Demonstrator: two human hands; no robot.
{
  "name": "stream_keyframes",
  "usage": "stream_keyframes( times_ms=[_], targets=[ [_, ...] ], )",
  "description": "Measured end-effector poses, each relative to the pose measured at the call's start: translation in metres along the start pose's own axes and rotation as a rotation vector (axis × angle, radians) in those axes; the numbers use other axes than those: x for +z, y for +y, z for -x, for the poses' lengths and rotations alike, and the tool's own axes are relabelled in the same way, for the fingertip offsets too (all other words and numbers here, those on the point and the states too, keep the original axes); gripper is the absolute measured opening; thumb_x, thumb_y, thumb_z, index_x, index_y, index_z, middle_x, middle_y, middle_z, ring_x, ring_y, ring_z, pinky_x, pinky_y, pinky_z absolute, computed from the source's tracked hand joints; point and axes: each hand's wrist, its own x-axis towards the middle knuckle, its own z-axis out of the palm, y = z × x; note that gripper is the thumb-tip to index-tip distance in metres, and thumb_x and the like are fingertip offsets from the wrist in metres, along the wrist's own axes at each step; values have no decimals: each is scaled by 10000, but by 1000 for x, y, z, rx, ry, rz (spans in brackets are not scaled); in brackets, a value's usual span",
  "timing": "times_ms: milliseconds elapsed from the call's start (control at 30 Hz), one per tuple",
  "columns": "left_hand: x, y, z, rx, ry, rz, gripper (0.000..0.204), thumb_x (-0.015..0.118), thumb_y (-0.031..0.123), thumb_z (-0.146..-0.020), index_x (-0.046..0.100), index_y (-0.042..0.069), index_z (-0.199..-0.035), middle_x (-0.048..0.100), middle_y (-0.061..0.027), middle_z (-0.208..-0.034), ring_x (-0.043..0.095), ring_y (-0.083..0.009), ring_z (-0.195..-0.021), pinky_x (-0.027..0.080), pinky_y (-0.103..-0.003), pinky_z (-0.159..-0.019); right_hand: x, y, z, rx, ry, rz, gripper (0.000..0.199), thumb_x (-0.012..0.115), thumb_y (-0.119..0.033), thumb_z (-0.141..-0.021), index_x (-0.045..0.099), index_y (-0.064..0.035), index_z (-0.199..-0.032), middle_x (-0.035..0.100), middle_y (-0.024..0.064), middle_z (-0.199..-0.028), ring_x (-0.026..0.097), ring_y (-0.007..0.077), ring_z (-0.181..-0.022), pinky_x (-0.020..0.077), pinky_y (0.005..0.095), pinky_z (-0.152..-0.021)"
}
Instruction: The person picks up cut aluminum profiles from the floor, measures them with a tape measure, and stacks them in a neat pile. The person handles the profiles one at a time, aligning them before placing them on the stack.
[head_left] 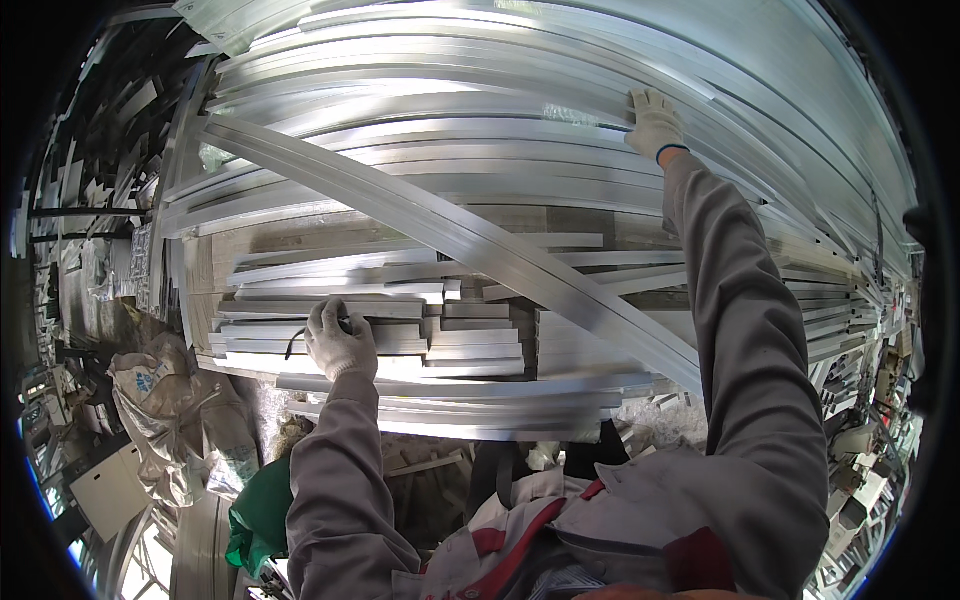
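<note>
My left hand (341, 342), in a white work glove, rests over a group of short silver metal bars (388, 310). Its fingers are curled round something small and dark, with a thin black curved piece sticking out to the left; its kind cannot be made out. Far off to the right, my gloved right hand (657, 124) lies with fingers spread on the long silver metal profiles (480, 128). Between the hands, one long profile (440, 235) runs slantwise over the others, from far left to near right.
More short bars (475, 345) lie right of my left hand, and a bundle of lengths (470, 405) lies along the near edge. Bulging sacks (175, 415) and a green bag (262, 515) stand at near left. Racks of profile pieces (110, 180) fill the far left.
</note>
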Motion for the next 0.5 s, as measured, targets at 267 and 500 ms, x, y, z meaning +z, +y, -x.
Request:
stream_keyframes(
  times_ms=[267, 500],
  targets=[
    [4, -5, -1, 39, 17, 4, 360, 719, 255, -981, 711, 212, -1338, 637, -42, -1488, 582, -347, -1365, 481, -506, -1164, 34, 6, -13, -98, 304, 131, 562, 796, -207, -899, 600, -185, -1425, 627, 102, -1378, 609, 328, -1337, 465, 525, -1104],
    [3, -2, 1, 43, 18, 15, 363, 731, 248, -974, 711, 218, -1335, 643, -58, -1473, 591, -361, -1342, 496, -514, -1149, -18, 15, -12, -152, 96, 7, 584, 876, -215, -793, 638, -147, -1323, 637, 138, -1370, 617, 364, -1327, 490, 518, -1132]
  ],
)
